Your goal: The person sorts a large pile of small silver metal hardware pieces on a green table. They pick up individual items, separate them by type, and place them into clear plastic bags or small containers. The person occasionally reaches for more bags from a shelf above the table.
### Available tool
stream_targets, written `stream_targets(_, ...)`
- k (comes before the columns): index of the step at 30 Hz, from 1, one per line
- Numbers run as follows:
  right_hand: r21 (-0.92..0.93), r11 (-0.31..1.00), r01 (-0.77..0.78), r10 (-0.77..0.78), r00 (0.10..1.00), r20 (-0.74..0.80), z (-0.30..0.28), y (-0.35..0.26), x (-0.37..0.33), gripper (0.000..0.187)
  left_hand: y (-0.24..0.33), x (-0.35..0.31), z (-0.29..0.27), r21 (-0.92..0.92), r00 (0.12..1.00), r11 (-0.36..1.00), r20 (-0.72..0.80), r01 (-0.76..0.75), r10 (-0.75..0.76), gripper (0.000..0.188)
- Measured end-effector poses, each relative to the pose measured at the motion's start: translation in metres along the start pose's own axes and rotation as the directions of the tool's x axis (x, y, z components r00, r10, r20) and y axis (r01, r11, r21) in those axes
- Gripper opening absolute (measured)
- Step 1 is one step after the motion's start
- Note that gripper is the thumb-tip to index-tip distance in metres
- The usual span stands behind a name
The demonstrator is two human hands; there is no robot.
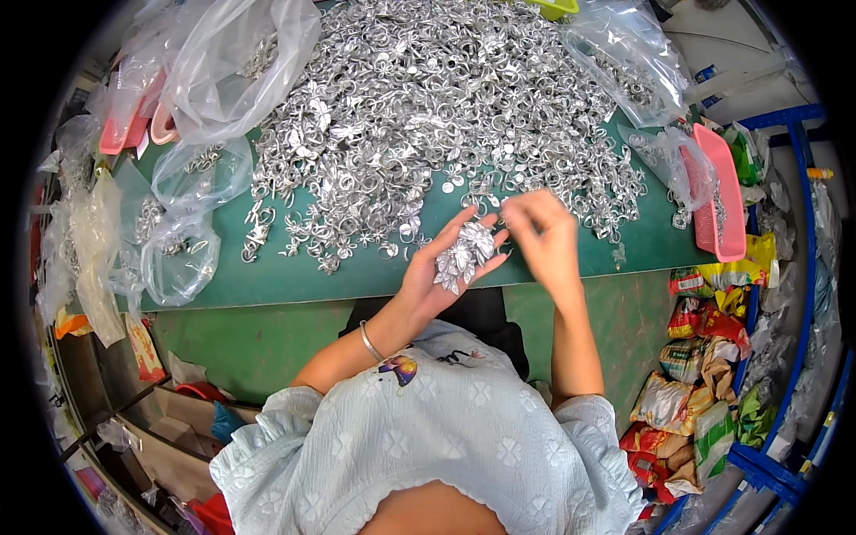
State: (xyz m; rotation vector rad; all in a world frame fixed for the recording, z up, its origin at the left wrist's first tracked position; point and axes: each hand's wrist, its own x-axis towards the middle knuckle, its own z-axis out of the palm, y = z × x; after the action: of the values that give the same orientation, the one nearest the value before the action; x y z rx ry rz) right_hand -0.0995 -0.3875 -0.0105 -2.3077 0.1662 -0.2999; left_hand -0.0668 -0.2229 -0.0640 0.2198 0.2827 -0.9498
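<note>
My left hand [424,278] is palm up at the near edge of the table, cupping a cluster of silver leaf-shaped rings [465,255]. Its fingers point away and to the right, with the rings heaped across palm and fingers. Close beside them, my right hand [544,234] has its thumb and fingers pinched together above the left fingertips. Whatever lies in that pinch is too small or hidden to tell. Just beyond both hands spreads a large heap of silver rings and small metal pieces [419,116], loose at its near edge.
The green table [357,283] carries clear plastic bags [183,259] of metal pieces at left and another bag [624,62] at far right. A pink basket [720,192] stands at the right edge. Colourful packets [682,401] and a blue metal rack [802,267] are right of me; cardboard boxes [169,437] left.
</note>
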Motion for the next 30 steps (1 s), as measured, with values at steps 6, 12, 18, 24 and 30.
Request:
stream_targets(6, -0.618, 0.778, 0.117, -0.242, 0.962, -0.123, 0.018, 0.029, 0.019, 0.03, 0.001, 0.0, -0.025, -0.057, 0.988, 0.992, 0.113, 0.111, -0.104, 0.032)
stream_targets(12, -0.36, 0.906, 0.223, -0.205, 0.975, 0.087, 0.04, 0.023, -0.011, 0.032, 0.003, -0.008, -0.011, -0.001, 0.995, 0.997, -0.064, 0.078, -0.077, 0.024)
stream_targets(18, -0.289, 0.95, 0.117, -0.212, 0.921, -0.326, 0.019, 0.035, 0.016, 0.021, 0.004, -0.01, -0.018, -0.077, 0.997, 0.994, -0.007, 0.08, -0.08, 0.025)
stream_targets(24, -0.441, 0.887, 0.135, -0.189, 0.979, -0.081, 0.045, 0.037, 0.007, 0.048, 0.003, -0.013, -0.017, -0.112, 0.995, 0.989, 0.03, 0.099, -0.097, 0.018)
stream_targets(30, -0.206, 0.937, 0.281, -0.262, 0.958, 0.117, 0.05, 0.021, -0.015, 0.035, 0.011, -0.017, -0.008, -0.093, 0.997, 0.995, -0.066, 0.044, -0.05, 0.013)
